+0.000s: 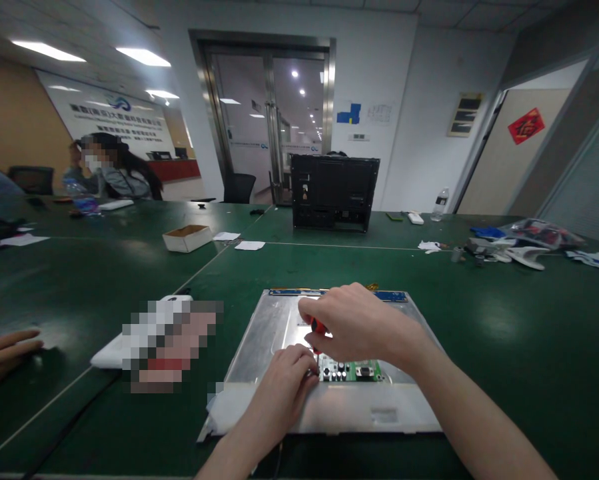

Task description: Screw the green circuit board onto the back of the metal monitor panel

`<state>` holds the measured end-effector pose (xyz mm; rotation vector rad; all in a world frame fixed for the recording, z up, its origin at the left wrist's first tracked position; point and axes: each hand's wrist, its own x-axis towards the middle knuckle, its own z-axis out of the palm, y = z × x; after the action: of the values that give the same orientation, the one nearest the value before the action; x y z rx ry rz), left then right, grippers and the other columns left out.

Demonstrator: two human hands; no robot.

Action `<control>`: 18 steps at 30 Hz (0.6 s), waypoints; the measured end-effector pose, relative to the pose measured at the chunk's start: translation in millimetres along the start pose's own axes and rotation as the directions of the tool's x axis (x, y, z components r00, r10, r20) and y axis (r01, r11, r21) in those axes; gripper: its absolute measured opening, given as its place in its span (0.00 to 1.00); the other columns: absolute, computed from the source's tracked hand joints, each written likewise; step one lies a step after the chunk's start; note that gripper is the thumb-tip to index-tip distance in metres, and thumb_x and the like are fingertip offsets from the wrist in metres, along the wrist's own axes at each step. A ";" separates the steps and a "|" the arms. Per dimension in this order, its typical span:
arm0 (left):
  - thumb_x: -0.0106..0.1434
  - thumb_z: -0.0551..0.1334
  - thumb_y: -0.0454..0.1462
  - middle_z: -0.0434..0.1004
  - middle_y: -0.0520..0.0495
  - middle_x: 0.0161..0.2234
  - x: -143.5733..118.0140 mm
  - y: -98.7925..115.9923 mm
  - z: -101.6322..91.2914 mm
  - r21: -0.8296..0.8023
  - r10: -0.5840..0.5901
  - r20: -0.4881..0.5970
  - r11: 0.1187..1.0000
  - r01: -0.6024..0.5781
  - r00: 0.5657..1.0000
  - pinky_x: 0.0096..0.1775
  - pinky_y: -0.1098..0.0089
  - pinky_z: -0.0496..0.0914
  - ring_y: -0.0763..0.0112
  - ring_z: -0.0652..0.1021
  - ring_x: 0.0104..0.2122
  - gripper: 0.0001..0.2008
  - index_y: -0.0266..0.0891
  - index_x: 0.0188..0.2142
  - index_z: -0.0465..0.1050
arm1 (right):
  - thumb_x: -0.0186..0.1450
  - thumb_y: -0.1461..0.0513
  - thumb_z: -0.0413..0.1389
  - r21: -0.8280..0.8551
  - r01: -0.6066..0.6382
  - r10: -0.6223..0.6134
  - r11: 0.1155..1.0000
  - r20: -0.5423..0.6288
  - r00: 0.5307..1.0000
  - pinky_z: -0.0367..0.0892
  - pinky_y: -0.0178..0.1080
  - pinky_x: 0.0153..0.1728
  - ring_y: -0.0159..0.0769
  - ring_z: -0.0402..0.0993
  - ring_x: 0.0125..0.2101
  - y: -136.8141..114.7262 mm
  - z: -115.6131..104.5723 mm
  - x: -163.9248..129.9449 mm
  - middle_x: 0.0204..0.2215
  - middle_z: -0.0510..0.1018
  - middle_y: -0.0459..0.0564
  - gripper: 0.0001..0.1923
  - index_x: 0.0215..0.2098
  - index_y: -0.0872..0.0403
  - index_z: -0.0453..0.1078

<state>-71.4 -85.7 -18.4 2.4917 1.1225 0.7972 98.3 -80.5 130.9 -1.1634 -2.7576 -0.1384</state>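
Head view: a metal panel (pixel 274 327) lies flat on the green table (pixel 504 347), at 6 o'clock in the picture. Near its front edge sits a small green board (pixel 360 371).

The right hand (pixel 352 323) hovers over the panel's middle, fingers curled tight around a red-handled screwdriver (pixel 318 331); the shaft points down toward the board's left end. Only a bit of red handle shows under the fingers.

The left hand (pixel 289 373) rests on the panel at 7 o'clock from the right hand, fingers bent, tips touching just beside the screwdriver's tip and the board's left edge. Whether it pinches anything I cannot tell.

At 12 o'clock from the panel, well apart, a black casing (pixel 334 190) stands upright. At 10 o'clock lies a small open box (pixel 186 237) with paper slips (pixel 250 245) near it. At 2 o'clock there is a heap of bags and parts (pixel 524 243), with a bottle (pixel 440 204) behind it.

At 9 o'clock another person's hand (pixel 4 353) lies on the table. Far off at 10 o'clock a seated person (pixel 116 173) is at the table.
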 end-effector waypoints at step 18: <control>0.60 0.55 0.28 0.73 0.45 0.36 -2.1 -1.7 -1.5 -0.009 0.027 0.013 1.000 -0.027 1.000 0.39 0.63 0.65 0.61 0.73 0.38 0.08 0.39 0.32 0.70 | 0.64 0.55 0.54 0.006 -0.030 0.031 1.000 -0.072 0.997 0.43 0.34 0.21 0.28 0.63 0.21 8.6 -5.7 -2.7 0.23 0.74 0.44 0.09 0.34 0.53 0.67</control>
<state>-74.5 -86.1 -18.8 2.5063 1.0804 0.7903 106.9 -77.2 136.3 -1.1745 -2.6748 -0.1673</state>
